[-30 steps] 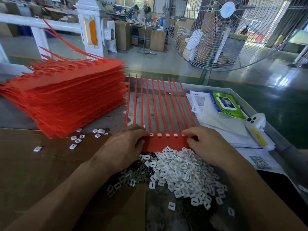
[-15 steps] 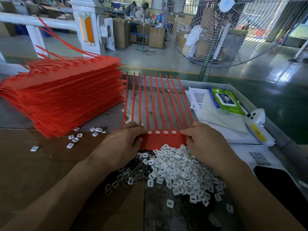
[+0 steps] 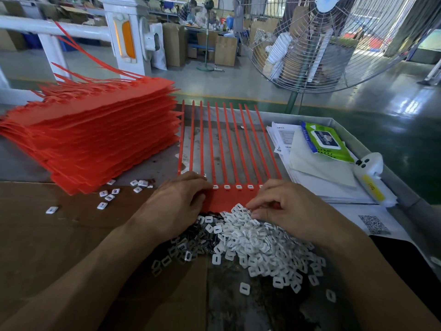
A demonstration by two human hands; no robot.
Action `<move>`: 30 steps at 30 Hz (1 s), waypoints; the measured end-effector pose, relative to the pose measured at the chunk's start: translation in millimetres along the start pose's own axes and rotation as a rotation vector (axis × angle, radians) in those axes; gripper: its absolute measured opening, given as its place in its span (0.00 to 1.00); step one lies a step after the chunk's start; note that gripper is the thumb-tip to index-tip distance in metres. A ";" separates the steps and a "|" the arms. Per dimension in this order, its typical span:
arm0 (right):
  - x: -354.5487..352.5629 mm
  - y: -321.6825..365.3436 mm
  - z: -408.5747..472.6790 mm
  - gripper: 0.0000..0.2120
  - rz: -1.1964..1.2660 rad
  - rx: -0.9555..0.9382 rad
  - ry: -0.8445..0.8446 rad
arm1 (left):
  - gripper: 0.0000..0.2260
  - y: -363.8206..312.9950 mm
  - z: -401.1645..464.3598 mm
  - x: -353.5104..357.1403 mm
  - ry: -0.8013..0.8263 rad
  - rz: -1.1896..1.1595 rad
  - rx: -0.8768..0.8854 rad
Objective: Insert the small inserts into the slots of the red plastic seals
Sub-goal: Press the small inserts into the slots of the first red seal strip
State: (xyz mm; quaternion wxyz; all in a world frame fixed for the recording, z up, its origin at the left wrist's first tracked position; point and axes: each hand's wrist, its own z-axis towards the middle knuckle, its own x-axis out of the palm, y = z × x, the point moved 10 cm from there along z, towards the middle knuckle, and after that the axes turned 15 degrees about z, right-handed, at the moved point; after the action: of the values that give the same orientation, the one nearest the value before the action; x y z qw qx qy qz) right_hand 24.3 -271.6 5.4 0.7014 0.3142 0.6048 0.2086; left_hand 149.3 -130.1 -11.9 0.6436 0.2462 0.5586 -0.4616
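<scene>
- Factory floor stretches behind my bench, with a white railing [image 3: 55, 28] at the far left, cardboard boxes [image 3: 224, 50] in the middle distance and a big caged fan [image 3: 334, 41] standing at the right.
- Brown cardboard sheet [image 3: 47, 235] covers the left part of the bench top, and a few loose white inserts [image 3: 105, 197] lie scattered on it.
- Behind those, a tall stack of red seals [image 3: 95, 144] sits at the left, its thin tails pointing away toward the railing.
- My left hand [image 3: 176, 206] rests knuckles-up on the left end of the red seal strip [image 3: 229, 199], fingers curled down onto it; the fingertips are tucked under, so I cannot tell whether they pinch anything.
- That seal strip lies flat in the middle of the bench, its tails fanned away from me, with a row of white inserts already seated in the slots between my hands.
- Just in front of the strip lies the pile of white inserts [image 3: 257, 242], its near-left edge mixed with darker small pieces [image 3: 202, 237].
- My right hand [image 3: 293, 211] sits at the strip's right end, fingers bent narrow, tips touching the top of the pile.
- Farther right lie papers [image 3: 317, 170], a green wipes packet [image 3: 324, 144] on top, and a white and yellow handheld device [image 3: 372, 177] near the bench rim.
</scene>
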 end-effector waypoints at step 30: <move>-52.0 -73.2 -4.1 0.06 0.255 0.337 -0.599 | 0.16 -0.4 0.7 0.9 0.017 -0.008 0.004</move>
State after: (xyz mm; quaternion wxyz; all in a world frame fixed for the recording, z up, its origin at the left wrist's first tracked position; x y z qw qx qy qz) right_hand 4.4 -358.2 -8.3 0.7541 0.5455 0.3544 0.0905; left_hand 149.3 -131.1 -12.5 0.6366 0.2490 0.5640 -0.4633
